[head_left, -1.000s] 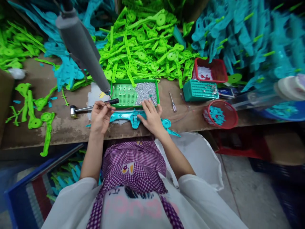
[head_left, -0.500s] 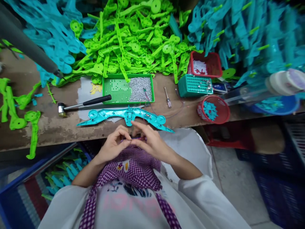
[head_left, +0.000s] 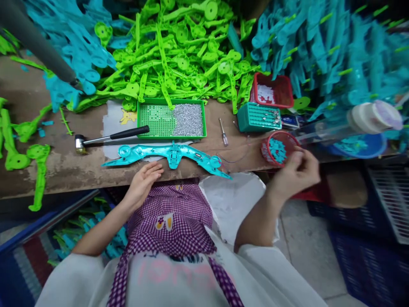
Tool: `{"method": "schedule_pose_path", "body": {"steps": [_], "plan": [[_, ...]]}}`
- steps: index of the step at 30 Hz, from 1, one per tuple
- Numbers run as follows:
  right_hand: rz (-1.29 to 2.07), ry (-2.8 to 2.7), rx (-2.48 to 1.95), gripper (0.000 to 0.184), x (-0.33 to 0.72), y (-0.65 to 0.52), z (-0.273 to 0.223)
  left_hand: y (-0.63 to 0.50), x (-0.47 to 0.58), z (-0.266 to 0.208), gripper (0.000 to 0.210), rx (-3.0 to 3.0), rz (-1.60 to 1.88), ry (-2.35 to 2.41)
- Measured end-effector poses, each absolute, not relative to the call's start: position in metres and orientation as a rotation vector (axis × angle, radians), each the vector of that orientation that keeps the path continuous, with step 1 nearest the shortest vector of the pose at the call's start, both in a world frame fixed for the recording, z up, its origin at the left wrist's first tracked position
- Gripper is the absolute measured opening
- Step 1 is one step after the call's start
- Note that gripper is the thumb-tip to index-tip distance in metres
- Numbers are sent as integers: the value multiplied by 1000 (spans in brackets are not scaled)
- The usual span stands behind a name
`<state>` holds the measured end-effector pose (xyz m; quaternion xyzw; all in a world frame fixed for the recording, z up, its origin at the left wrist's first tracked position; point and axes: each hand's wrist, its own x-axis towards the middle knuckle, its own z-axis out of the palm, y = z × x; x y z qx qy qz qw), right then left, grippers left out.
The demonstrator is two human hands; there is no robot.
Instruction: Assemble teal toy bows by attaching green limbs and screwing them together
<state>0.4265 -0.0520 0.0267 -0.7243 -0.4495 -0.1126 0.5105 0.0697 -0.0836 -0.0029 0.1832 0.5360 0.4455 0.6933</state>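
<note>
A turquoise bow-shaped plastic part (head_left: 174, 155) lies across the table near its front edge, its two tips pointing outward. Thin wires (head_left: 238, 160) trail from its right side. My left hand (head_left: 146, 181) rests at the table edge just below the part's left half, fingers stretched out and holding nothing. Over on the right, my right hand (head_left: 297, 174) is raised by the front rim of a red basket (head_left: 292, 143) with small turquoise pieces (head_left: 277, 150) in it. Its fingers are curled into a pinch; whatever they hold, if anything, is hidden.
Behind the part stand a green tray (head_left: 156, 136) of small silver pieces and a hammer (head_left: 111, 136). A screwdriver (head_left: 223, 133), a teal box (head_left: 259, 119) and a red bin (head_left: 284, 91) are to the right. Green plastic parts (head_left: 188, 55) are heaped at the back.
My hands have separated from in front of my apron. The right swung right to the red basket; the left settled open at the table edge. The small piece on the tray's silver pieces is gone.
</note>
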Motion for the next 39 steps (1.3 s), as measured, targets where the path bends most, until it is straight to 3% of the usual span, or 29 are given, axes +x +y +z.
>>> {"method": "schedule_pose_path", "body": {"steps": [1,4,7,11,19,25,30,39], "plan": [[-187,-1212,-1705,39,404,-54,23,-79,67,0,43,382,957,1188],[566,-1865,-1494,30,332,-53,13,-62,64,8,41,321,874,1156],[899,-1957,-1508,33,294,-41,-3,-46,67,10,33,281,813,1138],[936,-1947,-1527,26,296,-29,-18,-38,76,8,19,249,807,1067],[1062,-1846,-1412,21,304,-39,1,-46,100,-6,30,397,849,977],[706,-1695,-1713,16,299,-53,17,-49,109,-11,49,519,897,1045],[655,-1773,-1842,14,282,-54,10,-51,105,-15,58,563,885,1013],[864,-1793,-1891,11,280,-43,11,-49,103,-20,57,552,887,980]]}}
